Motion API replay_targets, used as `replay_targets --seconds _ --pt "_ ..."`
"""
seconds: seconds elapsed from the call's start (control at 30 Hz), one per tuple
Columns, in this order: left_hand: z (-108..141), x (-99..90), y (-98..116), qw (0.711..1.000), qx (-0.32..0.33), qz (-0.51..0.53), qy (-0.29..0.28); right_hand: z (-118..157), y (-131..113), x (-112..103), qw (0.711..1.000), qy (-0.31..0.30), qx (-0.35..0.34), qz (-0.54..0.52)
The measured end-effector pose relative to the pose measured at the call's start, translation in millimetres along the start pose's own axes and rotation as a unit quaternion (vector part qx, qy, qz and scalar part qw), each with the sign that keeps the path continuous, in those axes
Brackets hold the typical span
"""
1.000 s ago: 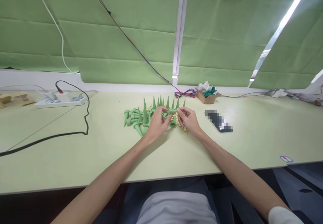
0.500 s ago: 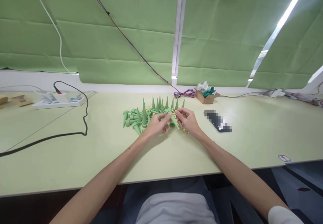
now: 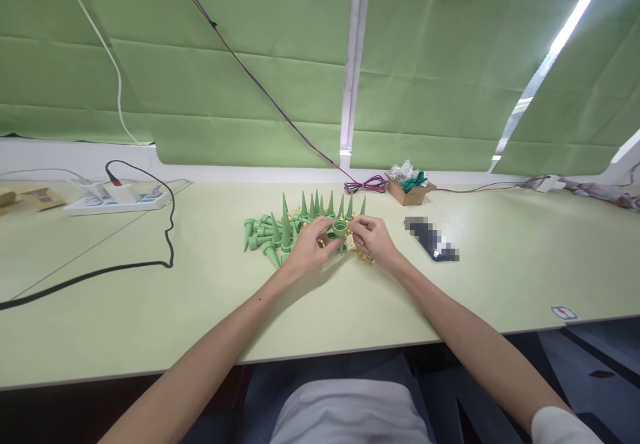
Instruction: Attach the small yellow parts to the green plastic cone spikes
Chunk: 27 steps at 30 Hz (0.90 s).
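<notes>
Between thumb and fingers, my left hand (image 3: 315, 247) grips a green plastic watering spike (image 3: 340, 227), its round open end facing up toward me. My right hand (image 3: 373, 239) is pinched closed at the right side of that rim; whatever sits between its fingertips is too small to make out. Small yellow plastic pieces (image 3: 367, 257) lie under and beside my right fingers. Left of my hands is a pile of green spikes (image 3: 263, 234), some lying down and some standing point up. A row of upright spikes (image 3: 320, 204) stands just behind my hands, partly covered by them.
An open cardboard box (image 3: 411, 194) with clear plastic and green material stands at the back. A dark, blurred-out flat object (image 3: 433, 239) lies to the right. Bundled wires (image 3: 367, 185) rest by the wall. At left are a power strip (image 3: 117, 201) and a black cable (image 3: 170, 231).
The spike in my left hand has turned from pointing down toward me to having its open end up. My right hand stays close beside it, fingers still pinched.
</notes>
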<state>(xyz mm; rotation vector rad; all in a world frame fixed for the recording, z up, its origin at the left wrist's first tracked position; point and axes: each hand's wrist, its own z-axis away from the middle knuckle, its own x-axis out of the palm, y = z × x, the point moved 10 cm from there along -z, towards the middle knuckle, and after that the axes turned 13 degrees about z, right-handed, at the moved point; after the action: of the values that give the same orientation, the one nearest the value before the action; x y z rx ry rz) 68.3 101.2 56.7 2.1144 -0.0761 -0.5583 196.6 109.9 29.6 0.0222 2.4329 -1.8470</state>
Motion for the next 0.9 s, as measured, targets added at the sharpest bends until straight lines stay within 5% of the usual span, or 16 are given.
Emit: replay_targets --seconds 0.23,0.5,0.67,0.9 --pt "1 -2.5 11 0.997 0.07 -0.023 0.023 1 0 2 1.0 0.005 0.007 -0.019" --pt "1 -10.1 10 0.996 0.053 -0.01 0.072 1 -5 4 0.999 0.017 -0.033 -0.004" --pt "0 -14.6 -3 0.995 -0.006 0.027 0.098 0 -8 -2 0.998 0.039 -0.051 -0.006" --pt "0 5.5 -29 0.962 -0.171 0.212 0.032 1 -14 -4 0.996 0.05 -0.069 0.034"
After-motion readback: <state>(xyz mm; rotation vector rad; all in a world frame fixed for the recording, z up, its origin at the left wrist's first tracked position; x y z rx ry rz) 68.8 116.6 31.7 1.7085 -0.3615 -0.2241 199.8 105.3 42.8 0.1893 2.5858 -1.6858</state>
